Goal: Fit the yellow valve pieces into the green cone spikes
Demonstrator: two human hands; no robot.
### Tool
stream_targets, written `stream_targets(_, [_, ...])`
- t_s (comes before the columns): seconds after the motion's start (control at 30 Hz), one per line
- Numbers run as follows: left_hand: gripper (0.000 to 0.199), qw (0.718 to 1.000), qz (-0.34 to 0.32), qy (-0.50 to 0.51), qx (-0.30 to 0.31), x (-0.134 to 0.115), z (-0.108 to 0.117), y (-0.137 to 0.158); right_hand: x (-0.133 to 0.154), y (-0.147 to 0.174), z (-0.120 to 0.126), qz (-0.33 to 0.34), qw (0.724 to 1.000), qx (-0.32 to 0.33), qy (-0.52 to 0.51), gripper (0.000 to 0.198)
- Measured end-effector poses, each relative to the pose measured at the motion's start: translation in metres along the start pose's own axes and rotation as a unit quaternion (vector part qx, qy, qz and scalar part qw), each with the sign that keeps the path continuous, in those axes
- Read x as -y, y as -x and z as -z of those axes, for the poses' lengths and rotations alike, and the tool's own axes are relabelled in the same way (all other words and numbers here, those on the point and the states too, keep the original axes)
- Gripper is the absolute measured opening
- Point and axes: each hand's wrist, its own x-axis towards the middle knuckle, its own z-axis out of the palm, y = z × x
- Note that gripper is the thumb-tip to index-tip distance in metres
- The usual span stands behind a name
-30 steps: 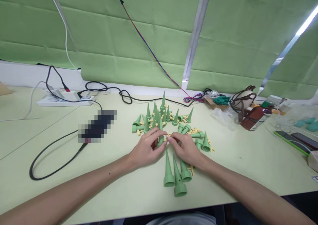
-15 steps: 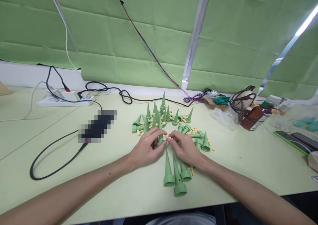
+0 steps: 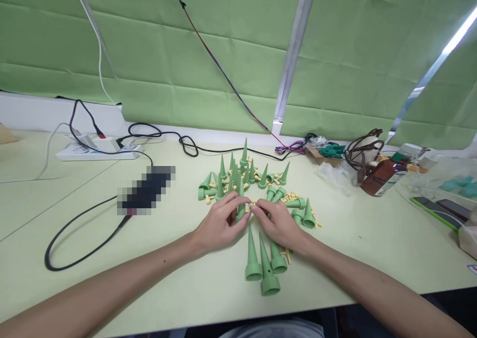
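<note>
Near the middle of the table, the fingertips of my left hand (image 3: 227, 222) and my right hand (image 3: 280, 223) meet around a small yellow plastic piece (image 3: 252, 205), mostly covered by the fingers. Both hands are closed in a pinch. A green plastic spike (image 3: 241, 206) shows upright through the gap between my left thumb and forefinger; whether the hand touches it is unclear. Closer to me, below the hands, lie hollow green spikes (image 3: 253, 263) with their wide ends towards me. Behind the hands, several green spikes (image 3: 263, 176) stand or lie among small yellow pieces.
More yellow pieces (image 3: 294, 197) lie beside my right hand. To the left are a blurred dark device (image 3: 145, 193) with a black cable and a white power strip (image 3: 100, 151). A brown bottle (image 3: 383, 176), plastic bags and phones (image 3: 434, 213) occupy the right side.
My right fingertips have shifted slightly, and the yellow piece between the hands has turned a little and is more covered. My left hand has hardly moved.
</note>
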Motion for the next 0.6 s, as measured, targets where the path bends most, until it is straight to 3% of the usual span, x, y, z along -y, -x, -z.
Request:
stream_targets(0.23, [0.021,1.0,0.005,0.003,-0.009,-0.0001,0.0002,-0.0022,0.0004,-0.0005,-0.0011,-0.01,1.0,0.02,0.014,0.033])
stream_targets(0.6, [0.023,0.999,-0.052,-0.009,-0.012,0.0014,-0.0008,0.0023,0.0018,-0.001,0.0012,0.007,0.999,0.045,0.027,0.038])
